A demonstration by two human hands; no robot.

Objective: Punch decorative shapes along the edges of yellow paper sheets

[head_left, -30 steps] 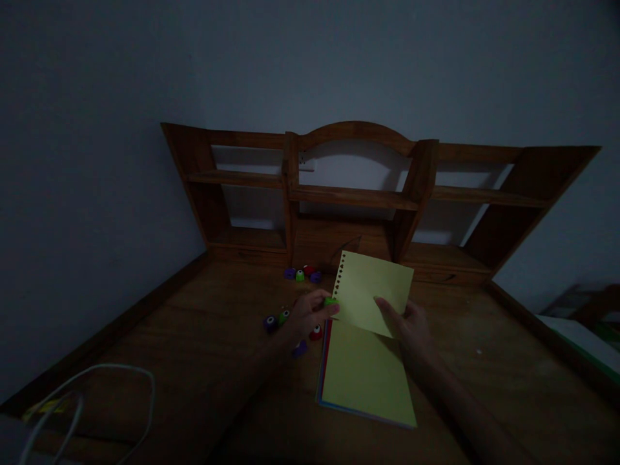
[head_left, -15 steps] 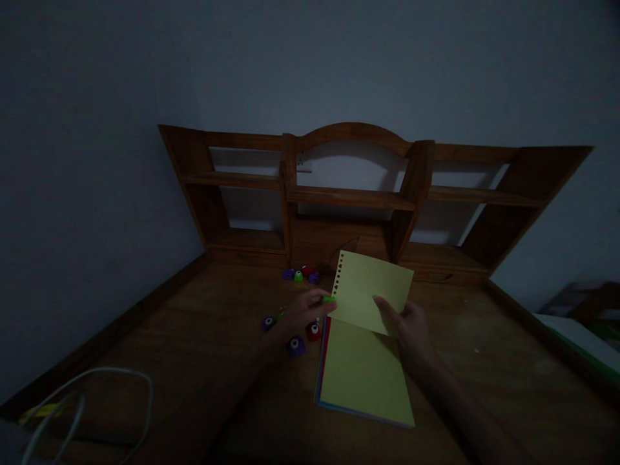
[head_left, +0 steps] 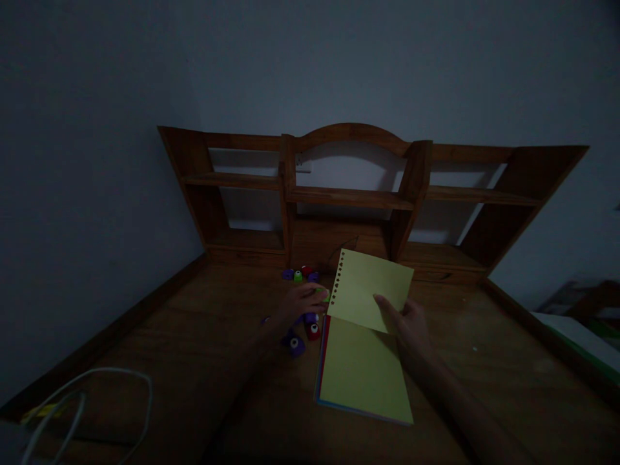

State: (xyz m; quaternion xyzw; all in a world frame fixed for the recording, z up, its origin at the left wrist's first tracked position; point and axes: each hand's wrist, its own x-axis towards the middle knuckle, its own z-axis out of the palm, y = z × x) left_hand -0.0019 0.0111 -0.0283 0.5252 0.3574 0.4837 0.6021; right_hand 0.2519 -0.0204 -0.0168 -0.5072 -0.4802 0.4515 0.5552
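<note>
My right hand grips a pale yellow sheet of paper, thumb on top. Small shaped holes run in a row down the sheet's left edge. My left hand is closed on a small green craft punch, mostly hidden by the fingers, at that edge below the row. Under the sheet lies a stack of coloured paper, yellow on top with red and blue edges showing. Beside it, near my left wrist, are a red craft punch and a purple craft punch, each with an eye-like spot.
More punches stand farther back, among them a green punch and a purple punch. A wooden shelf unit closes off the back of the desk. A white cable loops at the front left.
My left hand has shifted slightly left and up with the green punch, away from the sheet's edge. Another hole now shows at the lower end of the row. My right hand is nearly still.
</note>
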